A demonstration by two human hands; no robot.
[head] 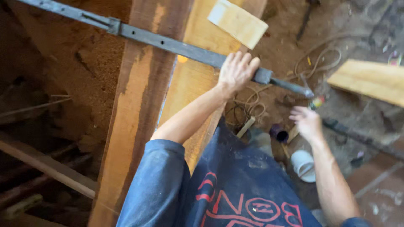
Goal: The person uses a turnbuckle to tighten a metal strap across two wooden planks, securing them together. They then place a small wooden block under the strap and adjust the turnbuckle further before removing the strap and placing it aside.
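My left hand (236, 70) is closed around a long dark metal bar clamp (168, 43) that lies across two wooden planks (139, 105). The bar runs from the upper left down to a screw handle (290, 87) at the right. My right hand (308, 122) hangs lower right with its fingers spread, holding nothing, just under the handle's tip. A small pale wood block (237, 23) rests on the lighter plank (198, 80) above my left hand.
Sawdust covers the surface at the left (84, 63). On the dirt floor lie coiled cords (320, 59), a white cup (304, 164), a dark round tin (279, 133) and a pale board (370, 80). Thin timber strips (46, 166) lie lower left.
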